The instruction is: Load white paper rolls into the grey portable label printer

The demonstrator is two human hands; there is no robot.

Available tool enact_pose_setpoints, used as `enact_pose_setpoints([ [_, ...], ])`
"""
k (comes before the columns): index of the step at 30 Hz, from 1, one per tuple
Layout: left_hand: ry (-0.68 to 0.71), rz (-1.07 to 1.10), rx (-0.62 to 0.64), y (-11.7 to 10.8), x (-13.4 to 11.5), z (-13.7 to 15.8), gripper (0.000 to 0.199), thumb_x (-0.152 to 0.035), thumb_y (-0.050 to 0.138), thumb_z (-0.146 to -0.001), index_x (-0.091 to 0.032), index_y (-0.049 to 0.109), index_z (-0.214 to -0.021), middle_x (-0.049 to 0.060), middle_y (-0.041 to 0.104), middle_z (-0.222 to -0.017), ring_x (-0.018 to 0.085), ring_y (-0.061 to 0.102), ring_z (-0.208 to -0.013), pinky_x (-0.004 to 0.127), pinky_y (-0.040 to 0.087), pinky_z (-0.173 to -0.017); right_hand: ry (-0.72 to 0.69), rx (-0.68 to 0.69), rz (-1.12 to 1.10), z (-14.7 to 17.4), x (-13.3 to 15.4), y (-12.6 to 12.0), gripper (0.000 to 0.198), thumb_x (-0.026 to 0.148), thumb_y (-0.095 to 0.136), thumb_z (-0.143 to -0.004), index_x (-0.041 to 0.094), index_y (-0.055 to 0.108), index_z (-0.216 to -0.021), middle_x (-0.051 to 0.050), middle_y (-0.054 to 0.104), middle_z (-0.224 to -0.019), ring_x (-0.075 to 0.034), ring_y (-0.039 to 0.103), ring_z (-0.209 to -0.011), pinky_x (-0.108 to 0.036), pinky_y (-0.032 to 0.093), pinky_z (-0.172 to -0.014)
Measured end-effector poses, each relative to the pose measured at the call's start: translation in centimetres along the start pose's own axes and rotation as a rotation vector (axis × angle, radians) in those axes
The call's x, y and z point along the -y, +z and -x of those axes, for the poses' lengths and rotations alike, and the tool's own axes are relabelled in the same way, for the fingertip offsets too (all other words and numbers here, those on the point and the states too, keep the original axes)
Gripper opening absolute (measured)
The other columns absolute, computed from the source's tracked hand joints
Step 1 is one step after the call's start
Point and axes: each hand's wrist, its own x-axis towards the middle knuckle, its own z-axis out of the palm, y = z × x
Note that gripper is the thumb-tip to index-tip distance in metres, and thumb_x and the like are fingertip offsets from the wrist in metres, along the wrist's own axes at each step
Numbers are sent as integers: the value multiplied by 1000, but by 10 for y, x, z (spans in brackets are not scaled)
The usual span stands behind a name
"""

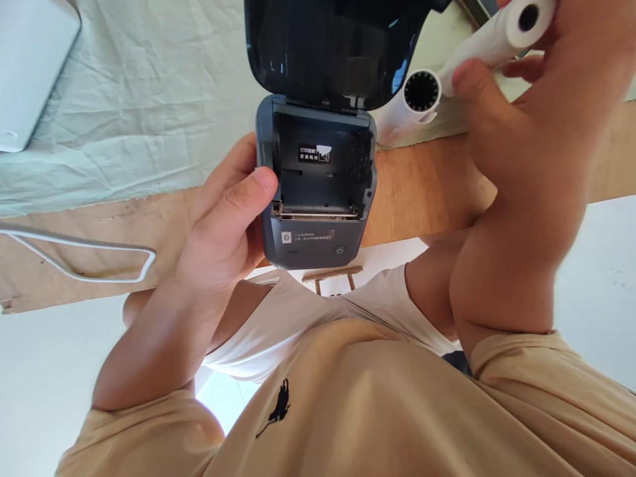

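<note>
Dark grey, an open printer (318, 182) fills the left hand (221, 218), fingers gripping; the right hand's (517, 122) fingers clasp a white roll (489, 46).

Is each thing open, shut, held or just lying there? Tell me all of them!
Printer: open, no roll inside, held in left hand
Lid: swung open
Upper white roll: held in right hand
Lower white roll: outside the printer
White loop: lying on wood
Cloth: wrinkled
</note>
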Motion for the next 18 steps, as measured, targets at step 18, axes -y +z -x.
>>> enact_pose_setpoints([
  [18,0,-57,-34,0,-2,2,54,-63,68,-110,-16,74,-137,10,81,-104,42,88,-133,24,64,-53,-116,165,68,26,48,27,48,33,67,-100,23,66,-147,-14,65,-139,-22,65,-118,-35,58,-88],
])
